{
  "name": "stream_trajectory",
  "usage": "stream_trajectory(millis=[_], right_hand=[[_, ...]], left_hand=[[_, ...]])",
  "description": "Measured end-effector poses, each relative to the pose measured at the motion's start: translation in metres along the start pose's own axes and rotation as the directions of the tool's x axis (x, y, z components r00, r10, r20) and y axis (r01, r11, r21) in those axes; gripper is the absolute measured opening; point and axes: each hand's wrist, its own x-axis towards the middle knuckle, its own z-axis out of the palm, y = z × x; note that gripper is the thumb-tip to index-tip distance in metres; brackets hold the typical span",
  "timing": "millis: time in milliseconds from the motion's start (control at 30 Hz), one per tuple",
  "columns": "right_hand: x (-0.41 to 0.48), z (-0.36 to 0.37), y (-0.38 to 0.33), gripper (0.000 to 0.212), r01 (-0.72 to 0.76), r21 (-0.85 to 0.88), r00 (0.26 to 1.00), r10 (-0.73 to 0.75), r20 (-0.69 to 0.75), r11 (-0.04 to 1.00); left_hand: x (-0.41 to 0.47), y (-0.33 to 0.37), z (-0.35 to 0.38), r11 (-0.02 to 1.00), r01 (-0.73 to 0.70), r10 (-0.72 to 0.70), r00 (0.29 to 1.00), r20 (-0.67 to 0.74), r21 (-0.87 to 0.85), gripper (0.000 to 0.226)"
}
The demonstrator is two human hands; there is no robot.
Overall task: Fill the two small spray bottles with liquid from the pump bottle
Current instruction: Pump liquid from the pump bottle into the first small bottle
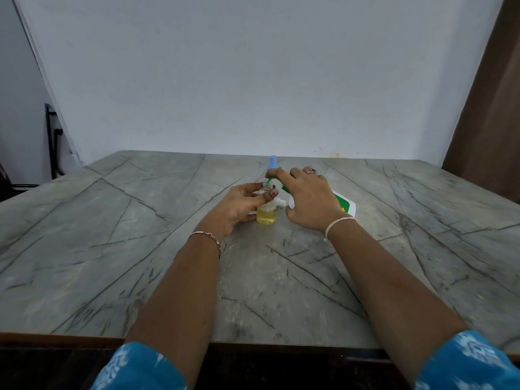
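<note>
A small clear spray bottle (266, 215) with yellow liquid in its lower part stands uncapped at the table's middle. My left hand (242, 204) grips its upper part, thumb across the front. My right hand (306, 197) holds the white pump bottle (344, 205), which is tilted down to the left, its green spout (270, 180) over the small bottle's mouth; my index finger lies on the pump head. A white spray cap (280, 203) shows between the two bottles. Behind the hands stands a second small bottle, of which only the blue cap (273, 162) shows.
The grey marble-pattern table (140, 249) runs to a pale wall at the back. A brown panel (489, 122) stands at the far right, and a black metal frame (53, 142) stands off the table's left side.
</note>
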Motion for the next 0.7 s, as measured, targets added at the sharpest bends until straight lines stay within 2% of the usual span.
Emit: stream_trajectory(millis=[200,467,700], right_hand=[[-0.0003,-0.0003,0.0006,0.076,0.008,0.008,1.000,-0.009,0.015,1.000],[0.0042,-0.0016,-0.0024,0.065,-0.001,0.089,1.000,0.001,0.002,0.996],[-0.0016,-0.0011,0.0008,0.079,0.020,0.036,1.000,-0.020,0.008,0.999]], left_hand=[[0.0008,-0.0004,-0.0004,1.000,0.001,-0.001,1.000,-0.004,0.004,0.050],[0.0025,-0.0010,-0.0016,1.000,0.007,-0.007,1.000,-0.003,0.012,0.051],[0.0006,-0.0008,-0.0008,1.000,0.005,-0.005,1.000,0.000,0.003,0.046]])
